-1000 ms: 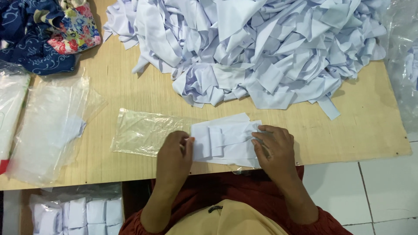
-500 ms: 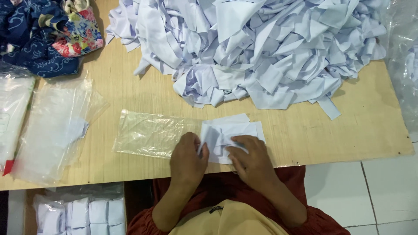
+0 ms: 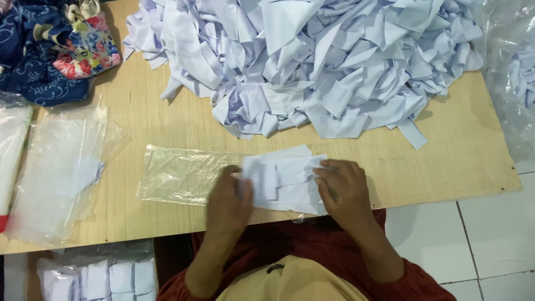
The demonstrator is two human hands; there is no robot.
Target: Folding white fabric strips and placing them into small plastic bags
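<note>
Hands, two: left hand (image 3: 229,202) and right hand (image 3: 343,187), fingers pressing one flat white fabric stack (image 3: 284,178) beside one clear crinkled plastic bag (image 3: 184,175) on wooden counter (image 3: 446,156).

- Left hand (image 3: 229,199) and right hand (image 3: 343,187) press flat on a small stack of white cloth pieces (image 3: 285,178) at the near edge of the wooden table (image 3: 457,156).
- Clear plastic bag (image 3: 181,175) lies at stack's left end.
- Big heap of white cloth scraps (image 3: 312,61) behind.
- Patterned fabric (image 3: 53,47) in far left corner.

hands (image 3: 229,198) apart again, white pieces (image 3: 284,178) uncovered
</note>
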